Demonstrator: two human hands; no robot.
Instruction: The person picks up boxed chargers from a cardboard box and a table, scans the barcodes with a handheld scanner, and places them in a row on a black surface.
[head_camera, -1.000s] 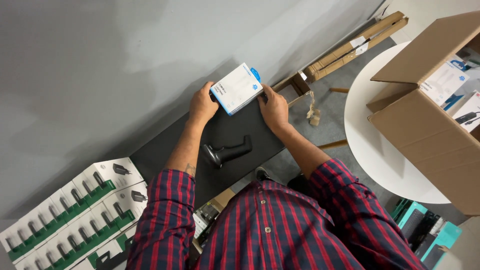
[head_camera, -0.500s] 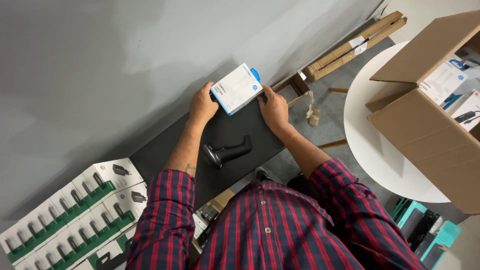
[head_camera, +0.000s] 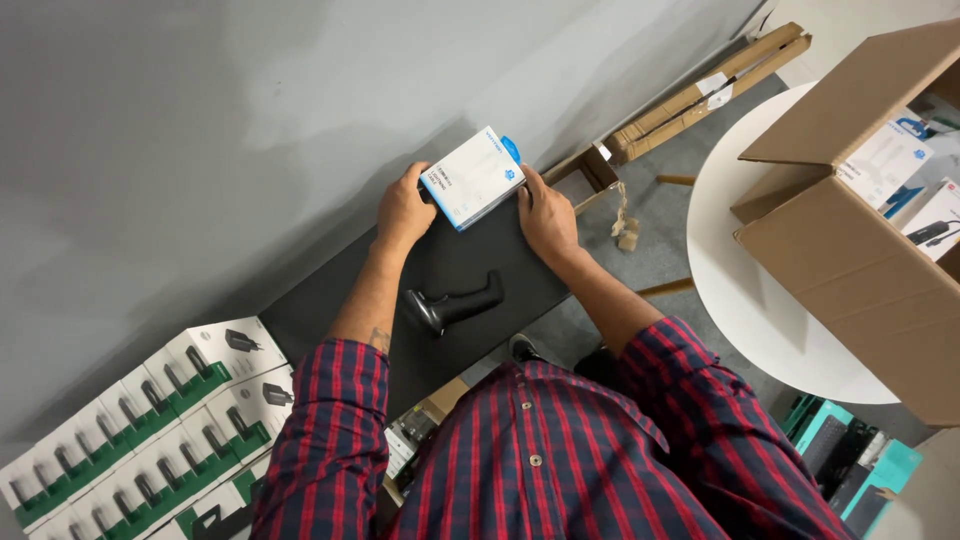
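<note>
I hold a small white and blue box (head_camera: 473, 177) between both hands, above the far end of a black tabletop (head_camera: 330, 310) next to a grey wall. My left hand (head_camera: 403, 209) grips its left edge and my right hand (head_camera: 545, 213) grips its right edge. A black handheld scanner (head_camera: 452, 302) lies on the tabletop just below the box, between my forearms.
Rows of white and green boxes (head_camera: 150, 430) lie at the lower left. A round white table (head_camera: 760, 290) at the right carries an open cardboard carton (head_camera: 860, 240) with packaged items. A long cardboard parcel (head_camera: 700, 90) lies on the floor by the wall. Teal boxes (head_camera: 850, 460) sit at lower right.
</note>
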